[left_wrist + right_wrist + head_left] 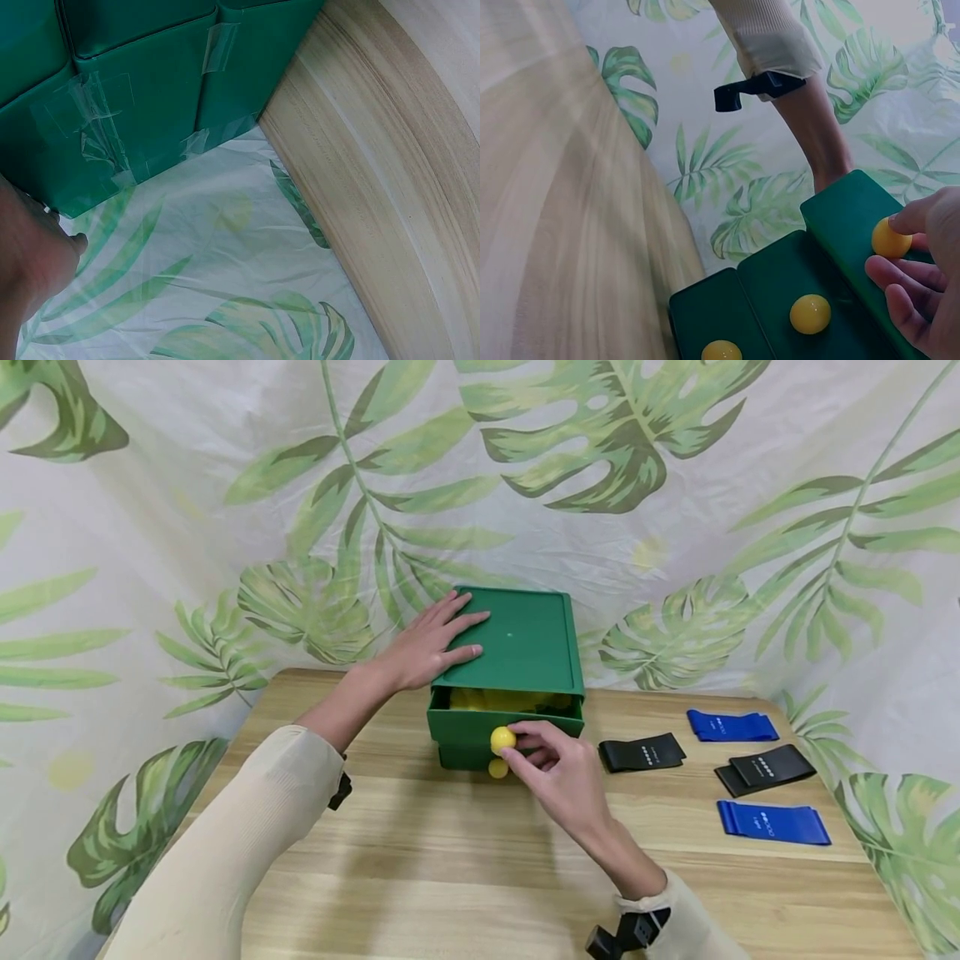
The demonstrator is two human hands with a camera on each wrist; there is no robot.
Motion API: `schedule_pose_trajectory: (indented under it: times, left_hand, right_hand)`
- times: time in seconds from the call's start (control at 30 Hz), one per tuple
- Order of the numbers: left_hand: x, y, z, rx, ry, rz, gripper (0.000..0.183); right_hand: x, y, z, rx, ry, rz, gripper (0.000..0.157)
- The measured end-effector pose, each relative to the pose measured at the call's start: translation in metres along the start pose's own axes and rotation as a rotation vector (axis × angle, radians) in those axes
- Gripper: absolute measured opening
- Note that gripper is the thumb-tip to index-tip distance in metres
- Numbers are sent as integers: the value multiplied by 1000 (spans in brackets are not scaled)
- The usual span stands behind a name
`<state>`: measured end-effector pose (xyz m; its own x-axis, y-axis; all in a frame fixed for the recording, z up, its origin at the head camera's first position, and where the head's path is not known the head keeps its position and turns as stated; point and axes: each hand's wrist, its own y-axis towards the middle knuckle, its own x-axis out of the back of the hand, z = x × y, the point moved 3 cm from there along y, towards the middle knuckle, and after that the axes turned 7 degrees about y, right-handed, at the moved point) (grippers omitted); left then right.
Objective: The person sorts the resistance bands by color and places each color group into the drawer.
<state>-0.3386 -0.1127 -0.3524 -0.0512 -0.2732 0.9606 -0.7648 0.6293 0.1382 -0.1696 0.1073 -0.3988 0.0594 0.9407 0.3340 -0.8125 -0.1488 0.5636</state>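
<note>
A green drawer box [510,639] stands at the back of the wooden table. My left hand [427,652] rests spread on the left side of its top. Thumb and fingers of my right hand [566,777] pinch the round yellow knob [503,740] on the front of the top drawer [450,725]. That drawer juts out a little, and something yellow [502,700] shows inside. Lower down, the right wrist view shows two more drawers, with a middle yellow knob [810,313] and a bottom yellow knob [721,351].
To the right lie two blue bands [731,727] and two black bands [642,752], flat on the wooden table [450,877]. Clear tape [101,127] crosses seams of the green box. A leaf-patterned cloth [420,485] hangs close behind the table.
</note>
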Motion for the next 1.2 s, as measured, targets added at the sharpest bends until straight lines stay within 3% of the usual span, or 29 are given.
schedule_pose_trajectory:
  times: [0.37, 1.2]
  left_hand:
    - [0, -1, -1, 11, 5, 3, 64]
    - [-1, 1, 0, 11, 11, -3, 64]
  right_hand:
    - [-2, 13, -12, -84, 20, -14, 23]
    - [-4, 23, -23, -115, 69, -41, 25]
